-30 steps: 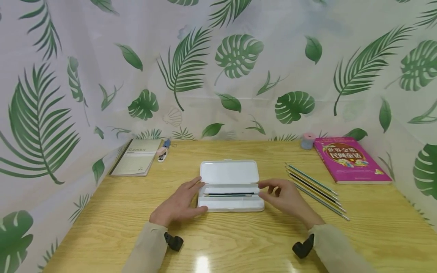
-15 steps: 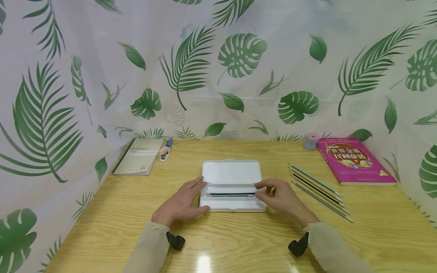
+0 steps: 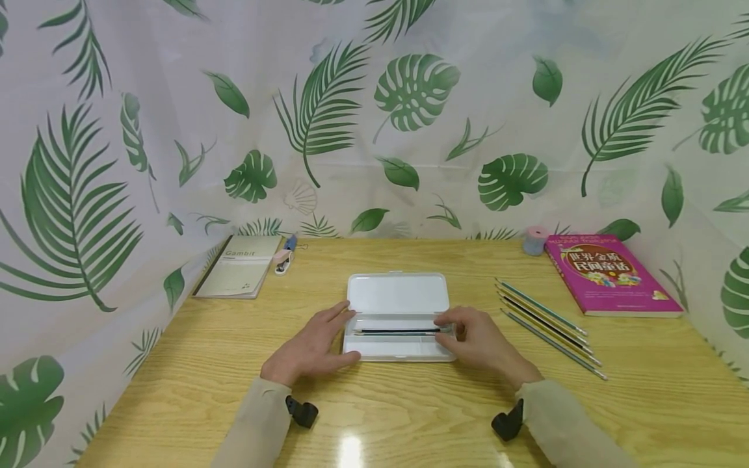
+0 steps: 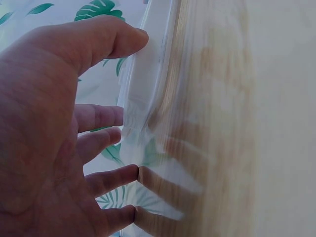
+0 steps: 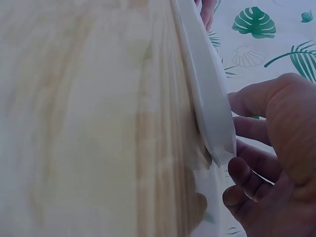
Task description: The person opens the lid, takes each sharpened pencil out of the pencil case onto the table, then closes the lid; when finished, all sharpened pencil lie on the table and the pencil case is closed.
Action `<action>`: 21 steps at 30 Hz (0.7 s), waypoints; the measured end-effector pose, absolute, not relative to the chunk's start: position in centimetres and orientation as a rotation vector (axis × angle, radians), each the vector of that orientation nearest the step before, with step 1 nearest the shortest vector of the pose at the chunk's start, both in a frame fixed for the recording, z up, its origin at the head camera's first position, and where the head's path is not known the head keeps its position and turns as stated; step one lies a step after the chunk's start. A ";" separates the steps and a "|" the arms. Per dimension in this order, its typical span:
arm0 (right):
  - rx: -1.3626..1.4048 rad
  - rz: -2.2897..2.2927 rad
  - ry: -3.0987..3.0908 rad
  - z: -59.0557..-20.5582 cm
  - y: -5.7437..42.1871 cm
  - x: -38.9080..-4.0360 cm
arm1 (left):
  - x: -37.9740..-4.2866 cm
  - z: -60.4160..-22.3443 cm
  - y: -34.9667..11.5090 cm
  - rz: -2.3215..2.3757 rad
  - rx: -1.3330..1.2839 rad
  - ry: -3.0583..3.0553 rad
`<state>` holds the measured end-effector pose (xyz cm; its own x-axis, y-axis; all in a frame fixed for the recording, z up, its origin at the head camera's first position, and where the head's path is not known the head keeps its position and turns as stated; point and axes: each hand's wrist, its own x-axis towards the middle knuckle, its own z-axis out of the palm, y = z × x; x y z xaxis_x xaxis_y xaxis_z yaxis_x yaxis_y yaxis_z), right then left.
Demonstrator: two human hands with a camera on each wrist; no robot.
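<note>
A white pencil case (image 3: 398,356) lies with its lid (image 3: 398,294) tipped back. Inside, a black pencil (image 3: 398,331) and a green pencil (image 3: 392,335) lie side by side along its length. My left hand (image 3: 309,348) spans the left end of the case, thumb by the front corner and long fingers spread toward the back corner. At the opposite end my right hand (image 3: 482,341) reaches over the rim. Its thumb and index fingertips are apart, close around the right ends of the pencils, while the other fingers curl loosely outside the case.
Several loose pencils (image 3: 547,315) lie slanted to the right of the case. A pink book (image 3: 614,296) and a pink-and-blue round item (image 3: 535,240) sit at back right. A notebook (image 3: 236,276) and a small stapler (image 3: 282,261) are at back left.
My right hand has moved slightly left, bringing its thumb and index finger from the case's right edge in over the pencil ends. My left hand stays at the left end.
</note>
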<state>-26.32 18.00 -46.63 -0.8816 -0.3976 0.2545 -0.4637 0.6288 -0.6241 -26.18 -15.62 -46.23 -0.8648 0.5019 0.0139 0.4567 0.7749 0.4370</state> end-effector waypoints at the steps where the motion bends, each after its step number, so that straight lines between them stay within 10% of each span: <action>1: 0.735 1.091 -2.754 -46.7 18.0 -26.3 | -26.2 -46.2 -15.6 0.660 0.773 2.863; 21: 0.892 0.760 -2.898 -45.6 17.6 -26.9 | -26.1 -46.0 -15.5 0.651 0.737 2.858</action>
